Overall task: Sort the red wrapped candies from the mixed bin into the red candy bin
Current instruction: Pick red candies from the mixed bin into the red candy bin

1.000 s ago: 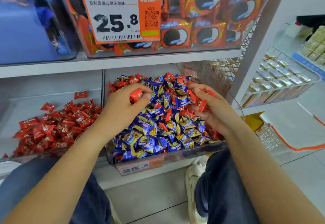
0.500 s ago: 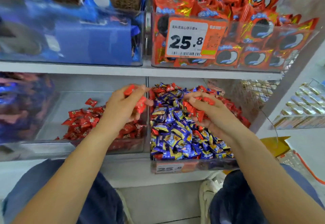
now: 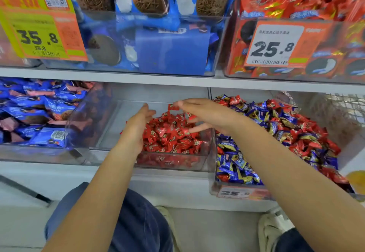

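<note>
Both hands are seen over the red candy bin [image 3: 110, 133] at frame centre: the left hand [image 3: 138, 125] spread open, the right hand [image 3: 205, 113] fingers extended, one red candy [image 3: 173, 107] blurred at its fingertips, grip unclear. The mixed bin [image 3: 233, 188] is cut off at right.

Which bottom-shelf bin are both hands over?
The middle bin, holding only red candies. Left bin has blue packets; right bin has mixed red and blue candies.

red candy bin [image 3: 110, 125]: clear, red candies [image 3: 171, 135] | mixed bin [image 3: 214, 172]: blue, gold, red wrappers
</note>
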{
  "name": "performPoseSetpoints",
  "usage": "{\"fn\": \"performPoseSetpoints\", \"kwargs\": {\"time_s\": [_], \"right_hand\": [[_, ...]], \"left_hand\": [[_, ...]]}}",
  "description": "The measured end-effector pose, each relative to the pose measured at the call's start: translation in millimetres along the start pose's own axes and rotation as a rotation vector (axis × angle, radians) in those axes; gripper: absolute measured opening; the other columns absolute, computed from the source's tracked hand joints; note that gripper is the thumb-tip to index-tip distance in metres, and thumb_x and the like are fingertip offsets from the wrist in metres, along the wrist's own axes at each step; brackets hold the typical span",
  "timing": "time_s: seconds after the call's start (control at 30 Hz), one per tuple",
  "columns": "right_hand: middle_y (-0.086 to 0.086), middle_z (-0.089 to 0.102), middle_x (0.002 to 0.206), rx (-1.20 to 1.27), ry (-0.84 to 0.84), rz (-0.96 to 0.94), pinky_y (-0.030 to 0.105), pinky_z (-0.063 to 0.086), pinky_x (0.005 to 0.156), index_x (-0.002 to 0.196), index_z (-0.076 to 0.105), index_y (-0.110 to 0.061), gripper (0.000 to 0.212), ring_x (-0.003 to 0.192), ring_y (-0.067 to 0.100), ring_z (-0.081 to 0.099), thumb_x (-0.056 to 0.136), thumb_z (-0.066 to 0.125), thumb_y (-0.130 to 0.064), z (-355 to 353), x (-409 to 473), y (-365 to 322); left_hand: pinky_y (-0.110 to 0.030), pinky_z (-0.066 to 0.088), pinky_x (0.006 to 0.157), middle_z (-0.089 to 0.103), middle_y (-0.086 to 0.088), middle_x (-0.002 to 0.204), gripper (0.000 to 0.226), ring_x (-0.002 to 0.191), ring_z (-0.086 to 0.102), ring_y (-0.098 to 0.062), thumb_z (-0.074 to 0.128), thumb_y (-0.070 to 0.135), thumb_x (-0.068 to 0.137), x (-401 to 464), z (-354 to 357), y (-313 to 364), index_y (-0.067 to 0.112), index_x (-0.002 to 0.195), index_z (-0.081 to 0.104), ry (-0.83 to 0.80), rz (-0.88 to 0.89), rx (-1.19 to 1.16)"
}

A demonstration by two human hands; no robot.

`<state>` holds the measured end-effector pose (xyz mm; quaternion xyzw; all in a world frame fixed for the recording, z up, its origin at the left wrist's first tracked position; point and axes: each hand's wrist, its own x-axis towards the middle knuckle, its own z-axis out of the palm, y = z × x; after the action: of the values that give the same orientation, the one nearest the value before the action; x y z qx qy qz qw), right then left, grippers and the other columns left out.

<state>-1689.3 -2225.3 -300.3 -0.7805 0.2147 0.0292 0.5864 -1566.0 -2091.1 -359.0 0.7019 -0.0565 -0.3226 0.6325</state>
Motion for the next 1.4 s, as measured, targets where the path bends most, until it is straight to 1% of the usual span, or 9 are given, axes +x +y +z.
{"fn": "performPoseSetpoints", "kwargs": {"time_s": [0.17, 0.33, 0.5, 0.7, 0.77, 0.87, 1.03, 1.23, 1.4], "right_hand": [[-0.002, 0.049, 0.137, -0.011, 0.052, -0.023, 0.024, 0.053, 0.089, 0.125, 0.058, -0.031, 0.031, 0.123, 0.017, 0.05, 0.099, 0.042, -0.039, -25, -21, 9], [-0.004, 0.067, 0.114, -0.019, 0.247, -0.119, 0.024, 0.052, 0.09, 0.114, 0.064, -0.027, 0.024, 0.102, 0.008, 0.065, 0.099, 0.046, -0.032, -61, -59, 30], [0.006, 0.07, 0.095, 0.031, 0.527, -0.058, 0.019, 0.055, 0.07, 0.105, 0.066, -0.011, 0.02, 0.067, 0.006, 0.068, 0.097, 0.048, -0.014, -103, -116, 84], [-0.007, 0.071, 0.09, -0.371, 0.645, 0.003, 0.023, 0.05, 0.08, 0.1, 0.071, -0.019, 0.016, 0.085, 0.006, 0.065, 0.089, 0.063, -0.027, -131, -158, 134], [-0.012, 0.068, 0.089, -0.484, 0.61, 0.011, 0.01, 0.045, 0.074, 0.099, 0.072, -0.019, 0.015, 0.082, -0.001, 0.062, 0.087, 0.066, -0.027, -132, -157, 142], [-0.006, 0.07, 0.094, -0.647, 0.577, 0.04, 0.01, 0.041, 0.069, 0.101, 0.071, -0.019, 0.015, 0.082, 0.006, 0.06, 0.087, 0.066, -0.022, -136, -148, 153], [-0.002, 0.066, 0.106, -0.697, 0.55, 0.21, 0.011, 0.032, 0.069, 0.112, 0.066, -0.02, 0.032, 0.083, 0.008, 0.054, 0.081, 0.068, -0.009, -157, -151, 161], [0.003, 0.055, 0.109, -0.85, 0.467, 0.124, 0.026, 0.039, 0.073, 0.136, 0.049, -0.026, 0.058, 0.103, 0.023, 0.055, 0.081, 0.065, -0.017, -141, -140, 170], [0.005, 0.065, 0.096, -0.807, 0.547, 0.11, 0.035, 0.049, 0.07, 0.112, 0.059, -0.019, 0.033, 0.086, 0.024, 0.06, 0.08, 0.067, -0.017, -142, -137, 173]], "left_hand": [[-0.036, 0.024, 0.113, 0.058, 0.001, 0.132, 0.031, 0.125, 0.045, -0.013, 0.041, 0.034, 0.098, -8, -2, 0, 0.018, 0.114, 0.063, 0.019, 0.121, -0.022], [-0.034, 0.043, 0.101, 0.069, 0.0, 0.107, 0.014, 0.11, 0.06, -0.017, 0.055, 0.019, 0.089, -18, 21, -1, 0.023, 0.091, 0.069, 0.045, 0.314, 0.03], [-0.022, 0.045, 0.092, 0.065, 0.016, 0.096, 0.023, 0.096, 0.06, -0.006, 0.054, 0.012, 0.093, -30, 60, -2, 0.034, 0.088, 0.062, -0.016, 0.629, 0.329], [-0.007, 0.034, 0.077, 0.053, 0.027, 0.088, 0.015, 0.082, 0.046, 0.006, 0.057, 0.021, 0.093, -74, 126, 2, 0.029, 0.102, 0.066, -0.306, 1.011, 0.818], [-0.015, 0.04, 0.086, 0.058, 0.023, 0.096, 0.018, 0.088, 0.046, 0.007, 0.056, 0.026, 0.093, -85, 148, 0, 0.032, 0.108, 0.066, -0.477, 1.031, 0.962], [-0.025, 0.038, 0.098, 0.058, 0.011, 0.124, 0.036, 0.109, 0.05, -0.005, 0.057, 0.021, 0.093, -92, 181, -9, 0.031, 0.128, 0.056, -0.694, 0.99, 1.226], [-0.035, 0.032, 0.11, 0.025, 0.0, 0.151, 0.08, 0.137, 0.026, -0.02, 0.056, -0.003, 0.082, -82, 214, -16, 0.021, 0.15, 0.02, -0.738, 0.966, 1.565], [-0.034, 0.046, 0.073, 0.045, -0.005, 0.114, 0.05, 0.102, 0.048, -0.021, 0.051, -0.005, 0.087, -84, 230, -20, 0.015, 0.132, 0.04, -0.645, 1.06, 1.666], [-0.037, 0.045, 0.068, 0.049, -0.001, 0.092, 0.023, 0.081, 0.05, -0.018, 0.043, 0.01, 0.098, -79, 227, -15, 0.014, 0.12, 0.041, -0.69, 1.0, 1.519]]}}
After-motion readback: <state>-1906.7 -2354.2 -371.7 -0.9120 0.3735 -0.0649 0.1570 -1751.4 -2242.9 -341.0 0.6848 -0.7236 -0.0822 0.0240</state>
